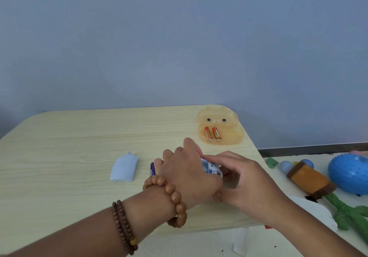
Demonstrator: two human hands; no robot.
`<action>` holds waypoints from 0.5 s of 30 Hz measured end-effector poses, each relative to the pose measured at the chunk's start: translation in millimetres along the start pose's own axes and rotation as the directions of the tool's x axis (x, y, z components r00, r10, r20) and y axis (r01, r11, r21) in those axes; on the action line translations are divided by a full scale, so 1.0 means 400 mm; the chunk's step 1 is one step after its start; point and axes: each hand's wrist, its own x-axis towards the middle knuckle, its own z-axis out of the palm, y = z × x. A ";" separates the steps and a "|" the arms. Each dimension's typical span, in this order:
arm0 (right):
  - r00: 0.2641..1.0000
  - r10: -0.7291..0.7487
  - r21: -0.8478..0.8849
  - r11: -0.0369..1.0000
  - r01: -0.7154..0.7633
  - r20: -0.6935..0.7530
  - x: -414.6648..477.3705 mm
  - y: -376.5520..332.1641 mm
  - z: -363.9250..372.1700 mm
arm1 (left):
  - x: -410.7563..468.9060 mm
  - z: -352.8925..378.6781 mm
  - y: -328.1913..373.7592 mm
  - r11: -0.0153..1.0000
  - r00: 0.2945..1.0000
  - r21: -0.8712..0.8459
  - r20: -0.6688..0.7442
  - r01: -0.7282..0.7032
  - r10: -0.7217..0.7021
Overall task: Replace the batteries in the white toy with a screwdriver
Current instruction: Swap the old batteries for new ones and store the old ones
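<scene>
The white toy (211, 168) lies near the table's right front, mostly hidden under my two hands, with part of its open battery bay showing. My left hand (185, 174) lies over the toy and grips it. My right hand (245, 179) holds the toy from the right, its fingertips pressing at the bay. The white battery cover (124, 169) lies loose on the table to the left. A purple battery (152, 168) peeks out behind my left hand. Two orange batteries (212, 133) rest in an open orange bear-shaped box (229, 137). No screwdriver is visible.
The light wooden table (69, 147) ends just right of my hands. On the floor to the right lie a blue spiky ball (350, 174), an orange-brown block toy (308, 179), a green cactus toy (346, 213) and small balls.
</scene>
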 end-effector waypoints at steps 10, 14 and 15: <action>0.999 0.038 0.000 0.999 -0.038 -0.004 -0.002 -0.001 -0.002 | -0.015 -0.033 0.002 0.998 0.997 -0.063 0.074 -0.013 0.018; 0.999 0.052 -0.006 0.999 -0.052 0.001 -0.002 0.001 -0.004 | -0.035 -0.033 -0.013 0.996 0.993 -0.019 0.080 -0.082 0.084; 0.998 0.055 -0.004 0.998 -0.055 -0.002 -0.002 0.000 -0.004 | -0.040 -0.034 -0.016 0.995 0.991 -0.018 0.088 -0.099 0.100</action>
